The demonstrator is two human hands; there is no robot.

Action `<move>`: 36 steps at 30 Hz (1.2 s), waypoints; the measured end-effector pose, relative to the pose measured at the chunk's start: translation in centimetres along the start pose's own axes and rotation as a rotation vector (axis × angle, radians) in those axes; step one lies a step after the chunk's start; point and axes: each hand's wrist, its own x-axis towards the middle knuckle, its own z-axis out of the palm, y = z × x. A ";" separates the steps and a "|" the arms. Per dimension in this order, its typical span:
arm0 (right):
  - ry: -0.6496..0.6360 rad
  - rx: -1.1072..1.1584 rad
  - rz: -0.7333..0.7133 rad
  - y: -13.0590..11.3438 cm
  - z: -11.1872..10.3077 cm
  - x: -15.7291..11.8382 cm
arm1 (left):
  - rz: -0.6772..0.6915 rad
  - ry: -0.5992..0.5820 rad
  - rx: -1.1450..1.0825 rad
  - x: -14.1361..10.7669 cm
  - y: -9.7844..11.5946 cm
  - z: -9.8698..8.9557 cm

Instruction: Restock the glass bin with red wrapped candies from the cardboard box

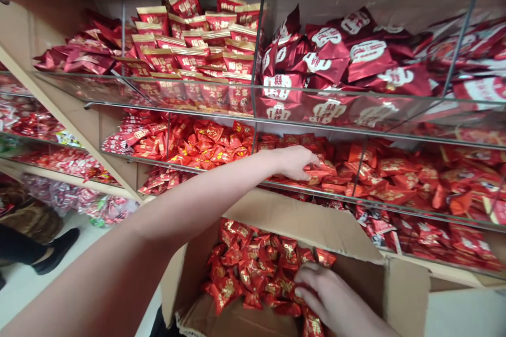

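Shelf [340,198] (crowded): left hand [295,162] among packets [326,170].

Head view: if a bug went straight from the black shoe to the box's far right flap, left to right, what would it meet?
Black shoe → left forearm → box's left flap → red packets in the box → right hand → box's right flap.

Head-worn camera, facing shelves [67,102], looking forward and down, close above carton [300,217]
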 end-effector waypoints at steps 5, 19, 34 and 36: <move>0.117 -0.269 0.096 2.5 2.9 0.9 | -0.034 0.058 0.029 0.9 0.0 0.8; 0.185 -0.330 0.284 5.7 4.7 1.9 | -0.187 0.218 0.061 1.0 0.1 2.2; 0.002 -0.322 0.318 4.9 4.0 1.9 | -0.090 0.169 -0.521 -17.6 9.4 10.0; 0.007 -0.269 0.308 4.8 3.8 1.0 | -0.285 0.215 -0.659 -19.5 9.6 12.6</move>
